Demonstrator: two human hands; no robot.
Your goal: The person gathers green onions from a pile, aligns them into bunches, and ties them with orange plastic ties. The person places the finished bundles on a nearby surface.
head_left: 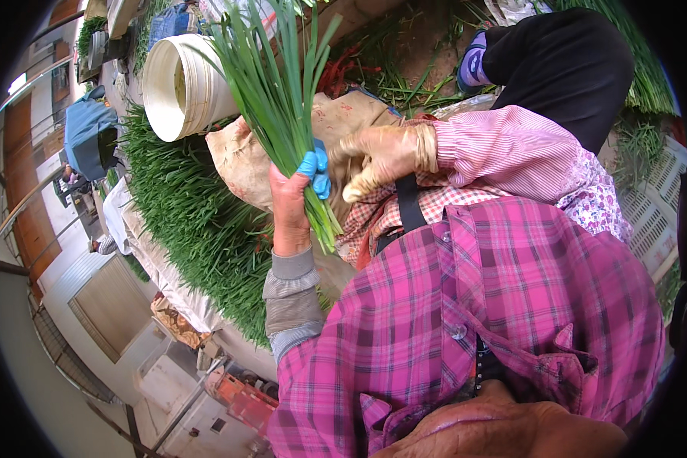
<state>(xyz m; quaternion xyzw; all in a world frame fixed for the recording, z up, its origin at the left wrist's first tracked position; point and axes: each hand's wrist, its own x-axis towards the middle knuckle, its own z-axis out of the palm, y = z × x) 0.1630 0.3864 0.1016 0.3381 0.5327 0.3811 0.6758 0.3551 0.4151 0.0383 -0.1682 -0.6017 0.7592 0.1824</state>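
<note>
My left hand, with blue coverings on its fingers, grips a bunch of long green leafy stalks, which look like garlic chives. The pale cut ends point down towards my plaid shirt, and the leaf tips fan out at the top. Just right of the bunch is my right hand in a stained, pale rubber glove, its thumb and fingers apart with nothing seen between them. A stained beige cloth lies across my lap behind the hands, over a checked red-and-white cloth.
A white plastic bucket lies tilted at upper left, beside a large mass of green stalks. Leaf scraps and red ties litter the ground ahead. More stalks are at upper right, above a white plastic crate.
</note>
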